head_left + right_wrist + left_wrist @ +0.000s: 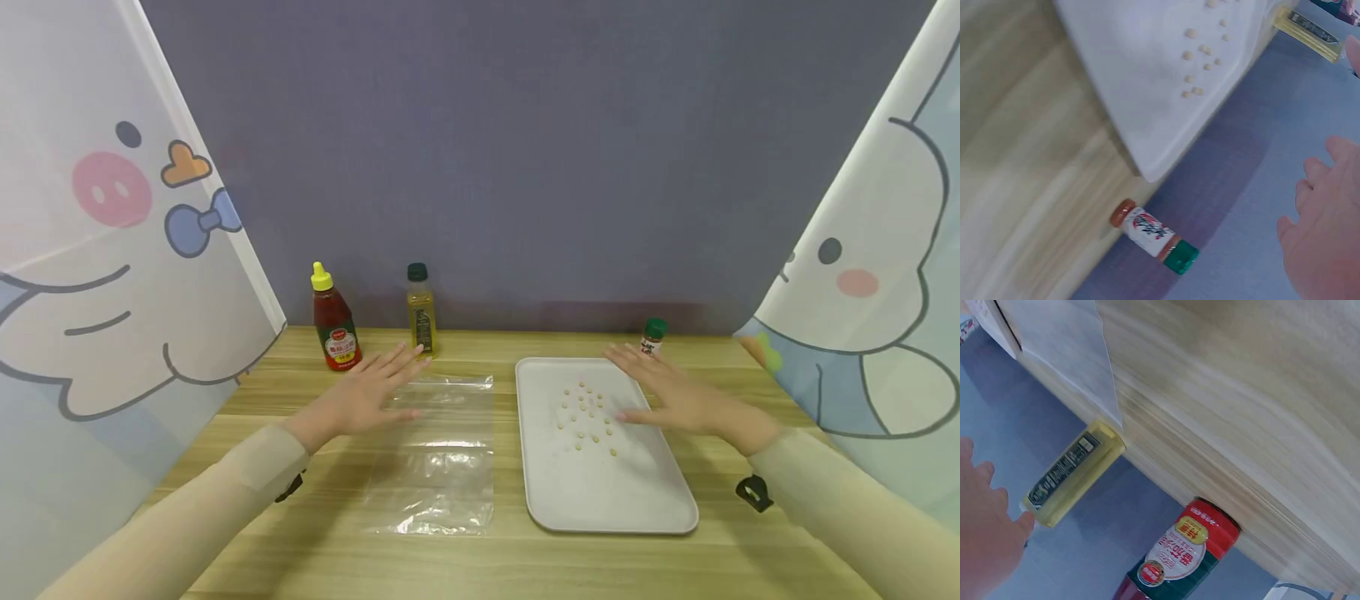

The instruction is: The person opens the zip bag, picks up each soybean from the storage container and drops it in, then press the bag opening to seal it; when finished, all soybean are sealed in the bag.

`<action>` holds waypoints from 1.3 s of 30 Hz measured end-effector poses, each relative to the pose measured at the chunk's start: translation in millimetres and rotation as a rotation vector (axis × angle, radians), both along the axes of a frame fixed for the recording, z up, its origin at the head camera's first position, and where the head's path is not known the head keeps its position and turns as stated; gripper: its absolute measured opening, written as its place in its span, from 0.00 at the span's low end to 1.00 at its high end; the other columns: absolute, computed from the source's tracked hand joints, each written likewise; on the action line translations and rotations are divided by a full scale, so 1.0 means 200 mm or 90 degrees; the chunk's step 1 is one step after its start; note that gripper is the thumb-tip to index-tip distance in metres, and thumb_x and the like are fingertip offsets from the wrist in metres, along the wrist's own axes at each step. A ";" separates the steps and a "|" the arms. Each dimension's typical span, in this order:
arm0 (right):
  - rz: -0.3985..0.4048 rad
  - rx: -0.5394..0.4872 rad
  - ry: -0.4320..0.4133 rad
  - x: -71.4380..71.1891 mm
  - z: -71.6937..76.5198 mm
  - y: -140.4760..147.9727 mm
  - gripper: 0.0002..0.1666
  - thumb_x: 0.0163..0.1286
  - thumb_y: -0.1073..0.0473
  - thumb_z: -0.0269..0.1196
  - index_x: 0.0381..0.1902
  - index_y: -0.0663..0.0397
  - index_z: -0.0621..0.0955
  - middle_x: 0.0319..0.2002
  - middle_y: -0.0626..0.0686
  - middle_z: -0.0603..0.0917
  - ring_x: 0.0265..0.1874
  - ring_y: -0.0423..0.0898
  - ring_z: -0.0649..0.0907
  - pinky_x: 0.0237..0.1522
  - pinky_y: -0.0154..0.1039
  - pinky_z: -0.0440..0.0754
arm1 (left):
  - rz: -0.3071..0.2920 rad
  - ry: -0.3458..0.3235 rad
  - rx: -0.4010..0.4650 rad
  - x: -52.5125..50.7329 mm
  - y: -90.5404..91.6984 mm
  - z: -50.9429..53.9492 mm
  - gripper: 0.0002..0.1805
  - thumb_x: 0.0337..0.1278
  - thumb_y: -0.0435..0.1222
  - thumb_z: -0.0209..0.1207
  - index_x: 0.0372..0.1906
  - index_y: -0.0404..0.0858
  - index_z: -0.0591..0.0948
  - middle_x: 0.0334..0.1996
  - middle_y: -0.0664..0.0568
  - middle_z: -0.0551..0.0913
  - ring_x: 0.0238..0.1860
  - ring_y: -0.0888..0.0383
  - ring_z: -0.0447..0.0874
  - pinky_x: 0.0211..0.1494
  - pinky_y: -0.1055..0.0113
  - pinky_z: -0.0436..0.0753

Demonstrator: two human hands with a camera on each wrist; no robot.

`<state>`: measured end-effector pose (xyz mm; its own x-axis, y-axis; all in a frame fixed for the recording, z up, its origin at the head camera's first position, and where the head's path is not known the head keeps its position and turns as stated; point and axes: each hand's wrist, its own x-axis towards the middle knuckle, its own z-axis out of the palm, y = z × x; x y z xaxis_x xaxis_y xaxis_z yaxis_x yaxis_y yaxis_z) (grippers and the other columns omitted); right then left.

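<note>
Pale pellets [596, 438] are scattered across the white tray [600, 500], nothing gripped by outspread left hand [362, 397] or right hand [678, 402], and a spill onto the tabletop [450, 575] could now be caused by a bumped tray.

White tray [1138, 81] bearing pale bits [1205, 50]; green-capped jar [1149, 232] near corner; right grip [1329, 222] apart.

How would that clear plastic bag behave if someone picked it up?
The bag is see-through and lies flat, so it is probably floppy and very light. Its glossy, wrinkled surface suggests slick film that may crumple when pinched.
</note>
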<state>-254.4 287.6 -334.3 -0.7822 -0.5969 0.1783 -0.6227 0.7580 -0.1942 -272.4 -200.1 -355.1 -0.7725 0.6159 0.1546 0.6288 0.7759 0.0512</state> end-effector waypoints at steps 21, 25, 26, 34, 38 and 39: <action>0.004 -0.074 -0.157 -0.28 0.05 -0.42 0.59 0.59 0.38 0.68 0.78 0.39 0.47 0.77 0.54 0.54 0.71 0.59 0.64 0.67 0.60 0.68 | 0.061 -0.229 0.219 -0.24 -0.08 -0.04 0.59 0.51 0.40 0.70 0.78 0.47 0.41 0.77 0.42 0.46 0.75 0.36 0.47 0.74 0.37 0.54; 0.025 -0.091 -0.176 -0.33 0.00 -0.52 0.58 0.59 0.42 0.69 0.78 0.45 0.50 0.76 0.55 0.55 0.72 0.59 0.61 0.70 0.60 0.64 | 0.087 -0.264 0.233 -0.29 -0.06 -0.08 0.58 0.52 0.39 0.69 0.78 0.46 0.41 0.77 0.42 0.47 0.75 0.37 0.47 0.74 0.37 0.54; 0.031 -0.100 -0.185 -0.35 -0.02 -0.55 0.57 0.59 0.44 0.70 0.78 0.47 0.51 0.76 0.56 0.55 0.73 0.59 0.60 0.71 0.60 0.62 | 0.089 -0.268 0.235 -0.30 -0.06 -0.09 0.57 0.52 0.38 0.69 0.78 0.43 0.42 0.77 0.40 0.48 0.75 0.36 0.48 0.74 0.38 0.54; 0.058 -0.163 -0.259 -0.45 -0.13 -0.71 0.53 0.60 0.56 0.70 0.75 0.60 0.54 0.73 0.63 0.61 0.71 0.62 0.64 0.72 0.55 0.64 | 0.131 -0.297 0.245 -0.39 -0.05 -0.17 0.55 0.49 0.39 0.71 0.76 0.32 0.48 0.71 0.32 0.60 0.69 0.35 0.61 0.71 0.41 0.64; 0.036 -0.214 -0.307 -0.49 -0.17 -0.78 0.51 0.58 0.64 0.70 0.73 0.66 0.56 0.69 0.68 0.65 0.68 0.62 0.68 0.69 0.52 0.69 | 0.151 -0.305 0.268 -0.42 -0.04 -0.19 0.56 0.48 0.39 0.72 0.75 0.31 0.49 0.67 0.31 0.66 0.67 0.35 0.65 0.71 0.42 0.66; 0.028 -0.217 -0.311 -0.50 -0.18 -0.80 0.51 0.57 0.65 0.71 0.73 0.67 0.57 0.68 0.69 0.67 0.66 0.62 0.70 0.68 0.51 0.71 | 0.156 -0.305 0.271 -0.43 -0.04 -0.20 0.54 0.47 0.38 0.72 0.75 0.31 0.51 0.66 0.32 0.69 0.66 0.36 0.67 0.70 0.43 0.67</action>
